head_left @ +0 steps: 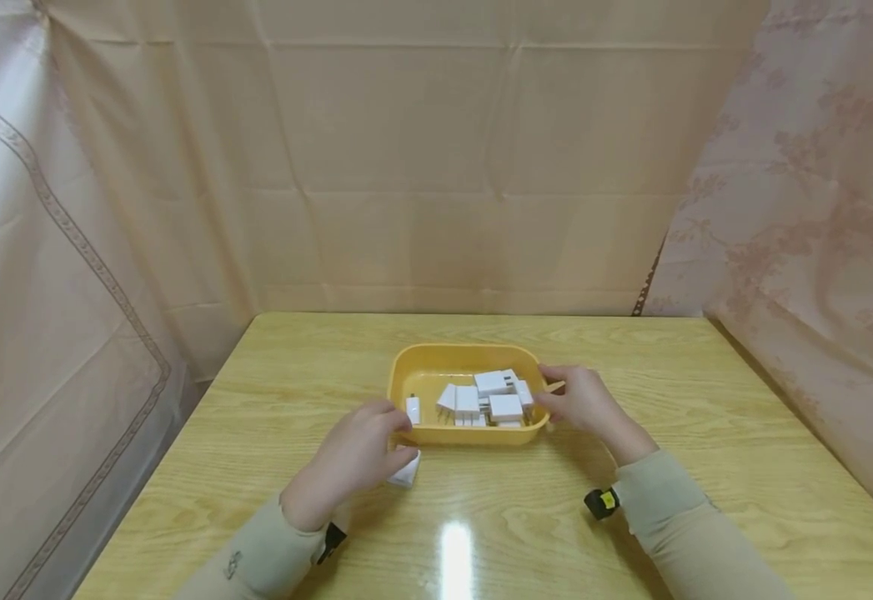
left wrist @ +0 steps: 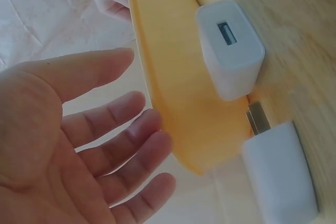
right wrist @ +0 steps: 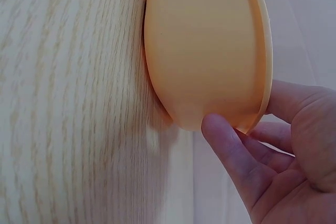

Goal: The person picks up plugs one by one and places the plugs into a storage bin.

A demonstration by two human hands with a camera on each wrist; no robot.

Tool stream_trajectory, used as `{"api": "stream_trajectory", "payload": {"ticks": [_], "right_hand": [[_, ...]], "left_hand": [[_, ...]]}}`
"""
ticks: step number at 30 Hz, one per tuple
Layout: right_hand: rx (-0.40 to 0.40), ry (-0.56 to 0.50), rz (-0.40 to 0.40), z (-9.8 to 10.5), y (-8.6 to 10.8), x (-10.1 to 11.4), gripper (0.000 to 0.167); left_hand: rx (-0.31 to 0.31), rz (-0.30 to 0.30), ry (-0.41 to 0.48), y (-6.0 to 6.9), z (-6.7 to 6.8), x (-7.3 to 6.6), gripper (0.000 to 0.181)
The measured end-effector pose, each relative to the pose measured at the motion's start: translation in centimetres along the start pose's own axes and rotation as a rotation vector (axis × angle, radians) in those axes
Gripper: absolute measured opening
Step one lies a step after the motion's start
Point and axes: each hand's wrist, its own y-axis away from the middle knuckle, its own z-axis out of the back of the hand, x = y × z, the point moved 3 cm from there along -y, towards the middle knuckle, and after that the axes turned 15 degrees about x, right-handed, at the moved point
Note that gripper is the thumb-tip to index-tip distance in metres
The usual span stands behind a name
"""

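Observation:
A yellow plastic basket (head_left: 466, 435) sits on the table, holding several white charger plugs (head_left: 467, 402) heaped toward its right side. One small white piece (head_left: 413, 408) lies apart at its left end. My right hand (head_left: 582, 404) grips the basket's right end, with the thumb (right wrist: 226, 135) at the outer wall and fingers at the rim. My left hand (head_left: 357, 450) is by the left front corner, fingers loosely bent and holding nothing. Just below it, outside the basket, is a white charger (left wrist: 231, 51) with a USB port. A second white block (left wrist: 281, 177) with a metal prong lies beside it.
The wood-grain table (head_left: 293, 367) extends around the basket on all sides. Behind it hangs a beige cloth (head_left: 406, 167), with patterned cloth (head_left: 819, 208) at the right. A black wrist device (head_left: 601, 502) is strapped under the right sleeve.

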Motion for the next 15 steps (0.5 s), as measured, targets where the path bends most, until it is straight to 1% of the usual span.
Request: {"api": "stream_trajectory", "payload": {"ticks": [5,8,12,15], "right_hand": [[-0.006,-0.004,0.002,0.02,0.05,-0.08,0.06],[-0.004,-0.008,0.011,0.03,0.09,-0.03,0.06],[-0.005,-0.012,0.01,0.05,0.09,0.05,0.06],[-0.008,-0.013,0.007,0.02,0.01,0.04,0.06]], "left_hand": [[0.066,0.01,-0.026,-0.06,-0.26,-0.06,0.027],[0.103,0.01,-0.016,-0.05,-0.3,-0.16,0.025],[0.13,-0.007,-0.03,0.01,-0.4,-0.22,0.023],[0.163,-0.003,-0.053,0.05,-0.64,-0.16,0.026]]}}
